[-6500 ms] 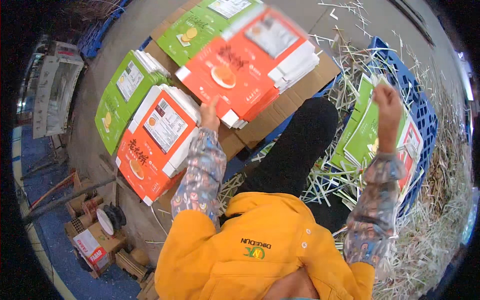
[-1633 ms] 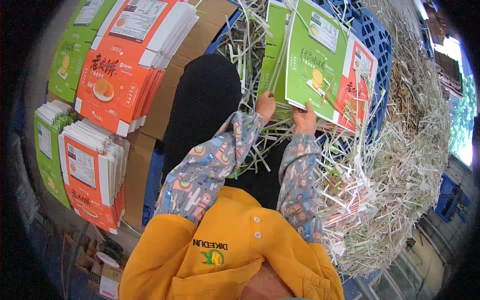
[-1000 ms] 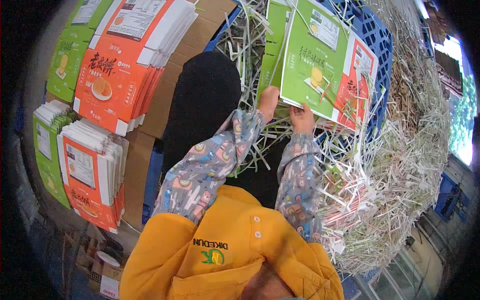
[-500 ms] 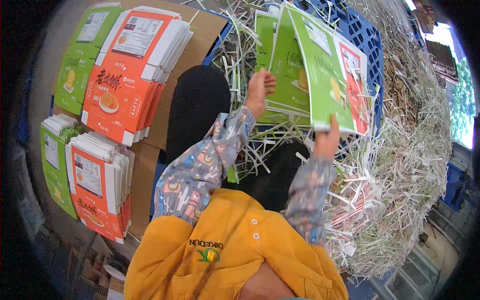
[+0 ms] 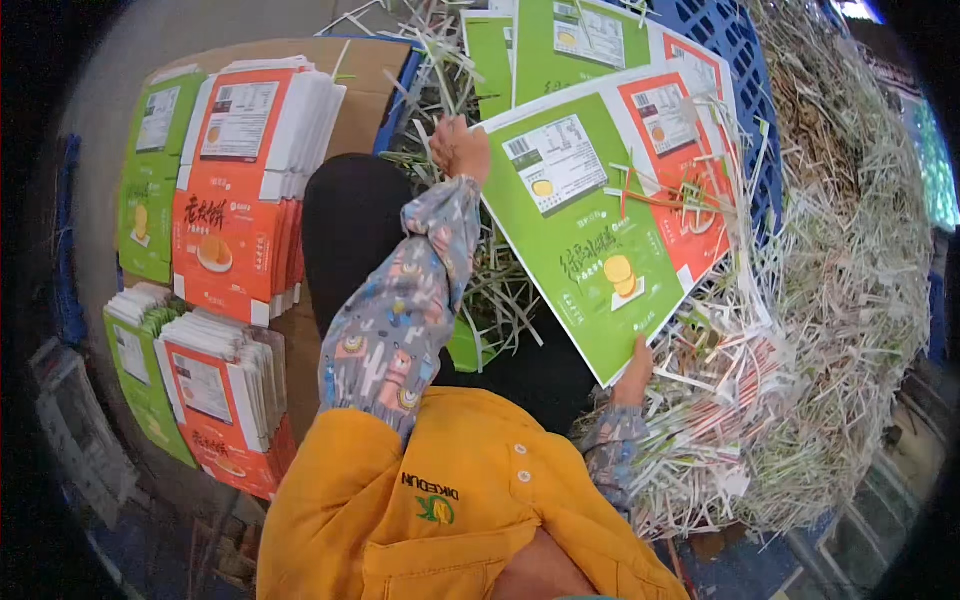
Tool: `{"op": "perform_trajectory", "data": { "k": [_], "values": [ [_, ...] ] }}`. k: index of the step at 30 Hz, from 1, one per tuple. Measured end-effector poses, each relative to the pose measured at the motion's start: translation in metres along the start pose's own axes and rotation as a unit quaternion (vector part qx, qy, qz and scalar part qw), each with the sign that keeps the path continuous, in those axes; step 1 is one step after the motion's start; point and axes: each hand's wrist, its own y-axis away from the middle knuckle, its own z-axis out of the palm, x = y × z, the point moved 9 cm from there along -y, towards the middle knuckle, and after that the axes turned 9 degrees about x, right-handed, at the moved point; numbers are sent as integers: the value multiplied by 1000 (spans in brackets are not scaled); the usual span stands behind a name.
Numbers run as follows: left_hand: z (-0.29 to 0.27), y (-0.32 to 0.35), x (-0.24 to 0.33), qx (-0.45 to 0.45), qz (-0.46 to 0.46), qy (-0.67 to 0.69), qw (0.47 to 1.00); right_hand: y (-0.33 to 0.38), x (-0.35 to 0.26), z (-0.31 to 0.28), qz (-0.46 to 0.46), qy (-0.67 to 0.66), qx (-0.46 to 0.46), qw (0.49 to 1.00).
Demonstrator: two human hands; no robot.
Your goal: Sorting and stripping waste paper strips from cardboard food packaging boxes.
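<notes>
A large flat printed card sheet, with a green panel and an orange one inside white margins, lies slanted across my lap and the pile beyond it. At its upper left corner my left hand is closed, pinching the edge. My right hand grips the bottom corner, thumb on top and fingers hidden underneath. Thin offcut strips lie over its orange part. Beyond it, further green-and-orange sheets rest on the pile, partly covered by the held one.
On the left, brown cardboard bears stacks of trimmed orange cards and green cards, with smaller stacks nearer me. A blue plastic lattice crate stands behind the sheets. Shredded paper strips heap up along the right.
The sheet has come toward me and turned from steep to flatter, showing its orange part. My left hand has moved left and closed at its corner; my right hand has dropped lower with it.
</notes>
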Motion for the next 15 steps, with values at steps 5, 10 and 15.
{"op": "perform_trajectory", "data": {
  "k": [5, 10, 15],
  "values": [
    [36, 2, -14, -224, -9, -55, 973, 9, -21, 19, -94, 89, 63, 990],
    [37, 11, -4, -204, 65, -57, 975, -5, -27, 13, -126, 89, 71, 985],
    [-42, 19, -7, -9, 14, -14, 1000, 38, -48, 59, -63, -10, -67, 996]
  ]
}}
